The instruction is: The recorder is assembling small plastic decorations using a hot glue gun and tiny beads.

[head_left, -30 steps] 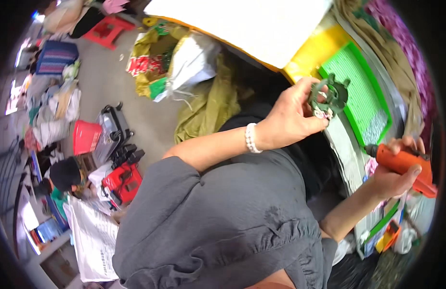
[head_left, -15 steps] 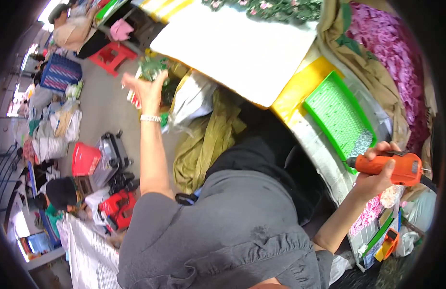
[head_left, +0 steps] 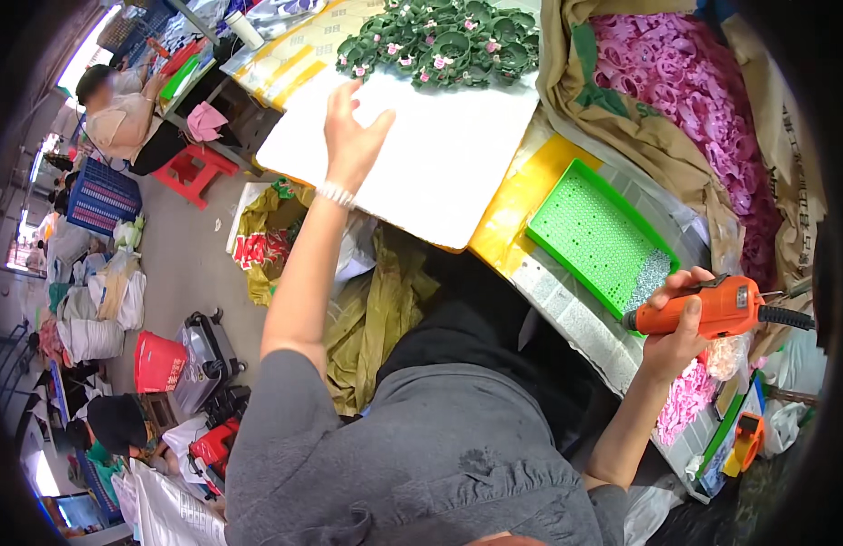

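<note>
My left hand (head_left: 350, 141) reaches over the white tabletop (head_left: 421, 164), fingers apart and nothing in them. Just beyond its fingertips lies a pile of green leafy pieces with small pink flowers (head_left: 453, 45). On the right, my right hand (head_left: 675, 341) is wrapped round an orange electric screwdriver (head_left: 699, 309), whose dark tip points left and whose black cord runs off right. Under that tip is the corner of a green perforated tray (head_left: 585, 241), with small silvery bits (head_left: 651, 273) heaped at its near end.
A large sack of pink pieces (head_left: 685, 100) stands at the far right. Below the table's left edge are a yellow bag (head_left: 258, 232) and an olive sack (head_left: 376, 309). A red stool (head_left: 194, 173) and a seated person (head_left: 116, 118) are at the far left; a red bucket (head_left: 157, 361) is on the floor.
My left hand has moved from above the bag, where a green piece was at its fingers, up and right over the tabletop. My right hand keeps hold of the electric screwdriver.
</note>
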`<state>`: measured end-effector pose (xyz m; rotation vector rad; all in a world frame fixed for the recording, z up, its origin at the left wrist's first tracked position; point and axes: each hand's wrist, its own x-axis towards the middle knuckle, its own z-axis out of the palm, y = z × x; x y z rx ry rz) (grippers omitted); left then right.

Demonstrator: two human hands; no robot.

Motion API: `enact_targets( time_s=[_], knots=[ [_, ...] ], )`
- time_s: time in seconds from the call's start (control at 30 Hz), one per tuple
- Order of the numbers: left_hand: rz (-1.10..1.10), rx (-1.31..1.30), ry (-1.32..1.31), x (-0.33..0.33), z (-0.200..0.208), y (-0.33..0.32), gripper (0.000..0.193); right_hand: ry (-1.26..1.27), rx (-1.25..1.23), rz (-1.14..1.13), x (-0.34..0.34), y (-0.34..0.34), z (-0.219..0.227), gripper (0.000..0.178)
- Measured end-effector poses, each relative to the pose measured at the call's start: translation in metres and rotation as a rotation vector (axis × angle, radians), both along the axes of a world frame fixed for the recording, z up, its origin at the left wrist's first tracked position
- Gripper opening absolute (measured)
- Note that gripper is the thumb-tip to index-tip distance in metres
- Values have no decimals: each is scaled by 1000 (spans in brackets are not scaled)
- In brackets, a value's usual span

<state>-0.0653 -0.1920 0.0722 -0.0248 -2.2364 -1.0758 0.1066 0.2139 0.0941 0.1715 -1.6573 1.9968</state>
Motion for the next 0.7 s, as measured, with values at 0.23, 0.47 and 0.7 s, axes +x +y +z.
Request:
enact_targets(
  time_s=[0.23, 0.47, 0.7],
  knots=[
    [8, -265, -188, -112, 14, 53, 69, -21, -7, -26, 7, -4, 2, 38],
    [59, -302, -343, -143, 10, 62, 57, -32, 7, -53, 8, -1, -2, 37],
    [65, -169, -232, -145, 2, 59, 47, -41, -3, -61, 7, -2, 0, 36]
  ],
)
